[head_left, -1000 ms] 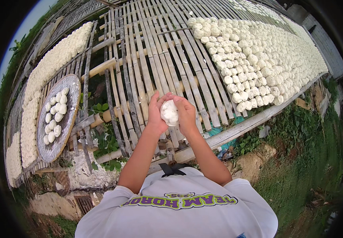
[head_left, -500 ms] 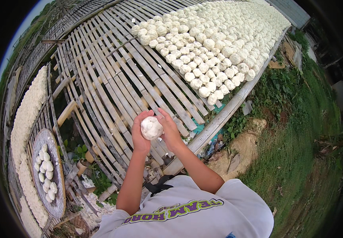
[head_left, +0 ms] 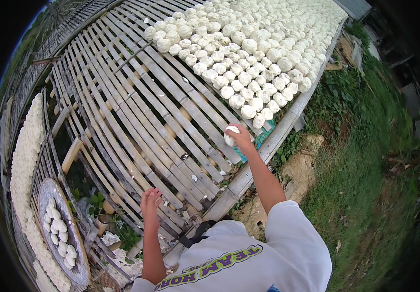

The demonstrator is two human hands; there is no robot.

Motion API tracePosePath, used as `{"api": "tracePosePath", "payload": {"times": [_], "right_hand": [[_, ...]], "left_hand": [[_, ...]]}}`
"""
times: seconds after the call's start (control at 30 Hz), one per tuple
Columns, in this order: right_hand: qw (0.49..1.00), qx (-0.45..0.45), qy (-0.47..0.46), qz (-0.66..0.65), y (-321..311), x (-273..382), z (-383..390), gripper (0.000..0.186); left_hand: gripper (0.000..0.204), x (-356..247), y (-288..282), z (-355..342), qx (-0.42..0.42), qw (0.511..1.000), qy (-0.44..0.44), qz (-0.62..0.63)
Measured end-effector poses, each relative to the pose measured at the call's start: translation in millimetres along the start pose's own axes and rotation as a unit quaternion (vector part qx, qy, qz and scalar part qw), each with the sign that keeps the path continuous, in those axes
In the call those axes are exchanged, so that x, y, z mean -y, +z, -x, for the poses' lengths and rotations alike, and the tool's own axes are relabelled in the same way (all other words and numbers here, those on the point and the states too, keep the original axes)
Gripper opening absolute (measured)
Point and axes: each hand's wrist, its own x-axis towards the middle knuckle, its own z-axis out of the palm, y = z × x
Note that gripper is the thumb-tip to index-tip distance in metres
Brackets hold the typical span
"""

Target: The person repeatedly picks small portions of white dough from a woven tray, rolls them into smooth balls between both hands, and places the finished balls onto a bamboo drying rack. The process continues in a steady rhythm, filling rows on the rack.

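Observation:
My right hand [head_left: 242, 139] is wrapped round a white dough-like ball [head_left: 230, 136], reaching forward over the slatted bamboo rack [head_left: 137, 102]. Just beyond that hand lies the closest corner of a large spread of similar white balls [head_left: 251, 75], set close together in rows. The held ball is apart from them. My left hand [head_left: 150, 202] hovers over the near part of the rack, holding nothing, its fingers loosely bent and apart. What the ball is made of, I cannot tell.
On the left, an oval-looking tray [head_left: 77, 236] carries several white lumps. Beside it runs a long band of pale material [head_left: 27, 141]. A thick bamboo pole [head_left: 278, 141] edges the rack on the right, with grass [head_left: 356, 175] below. Gaps show between the slats.
Both hands were cupped round the ball near my body. Now they have parted: the right has carried the ball forward and right, while the left has drawn back, without it.

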Motion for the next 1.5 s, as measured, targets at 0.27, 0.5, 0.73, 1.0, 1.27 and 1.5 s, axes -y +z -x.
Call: {"api": "tracePosePath", "payload": {"times": [0.27, 0.5, 0.73, 1.0, 1.27, 1.5], "right_hand": [[0.835, 0.110, -0.254, 0.476, -18.3, 28.6, -50.0, 0.074], [0.730, -0.005, -0.305, 0.611, 5.9, -18.5, -8.3, 0.079], [0.715, -0.062, -0.293, 0.632, 31.9, -32.2, 4.2, 0.079], [0.855, 0.046, -0.304, 0.417, 109.3, -58.2, 137.9, 0.060], [0.895, 0.084, -0.178, 0.401, 150.7, -116.8, 274.6, 0.043], [0.944, 0.093, -0.118, 0.294, 167.0, -155.4, 347.7, 0.036]], "left_hand": [[0.039, 11.5, -34.3, 13.5, -0.025, 0.998, -0.004, 0.066], [0.042, 29.3, -50.4, 82.5, -0.054, 0.989, -0.048, 0.126], [0.040, 21.1, -99.4, 152.3, -0.073, 0.977, -0.027, 0.197], [0.045, -67.7, -287.6, 194.9, -0.136, 0.971, 0.191, -0.054], [0.056, -59.9, -579.5, 89.0, -0.471, 0.663, 0.204, -0.546], [0.030, -18.1, -628.9, 51.3, -0.406, 0.704, 0.242, -0.530]]}}
